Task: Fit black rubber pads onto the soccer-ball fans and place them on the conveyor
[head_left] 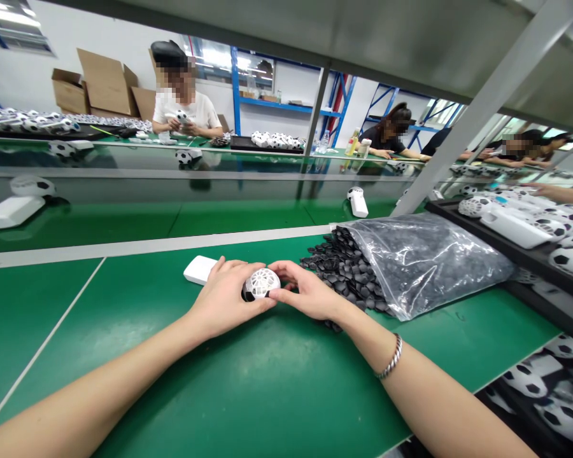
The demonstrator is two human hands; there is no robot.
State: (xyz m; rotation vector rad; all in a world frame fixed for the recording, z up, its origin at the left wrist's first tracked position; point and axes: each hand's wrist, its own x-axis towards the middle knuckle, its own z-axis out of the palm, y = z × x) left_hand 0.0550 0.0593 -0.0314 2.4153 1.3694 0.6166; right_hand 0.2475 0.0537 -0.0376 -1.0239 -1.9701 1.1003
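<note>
Evidently this is a workshop, with a white wall (124, 35), blue shelving (286, 107) and cardboard boxes (106, 83) at the back; beyond the glossy green belt (267, 213), a co-worker in a white shirt (199, 114) holds a similar ball-headed unit (182, 116). The near desk (267, 381) is smooth, green and shiny, so a dropped part would probably slide on it. A clear plastic bag (439, 267) lies on its right side, mouth leftward, small black pieces (334, 261) spilling out; the right hand (310, 291) is just beside that heap, and a careless sweep might scatter them. At the desk's middle is the football-patterned device (260, 287): the left hand (229, 291) wraps around it, a white handle (199, 270) jutting past the fingers, while the right hand's fingertips and thumb grip the ball head (263, 284). A slack hold could let the head twist or slip, and too hard a squeeze could crack the thin ribs of its white grille (263, 278).
</note>
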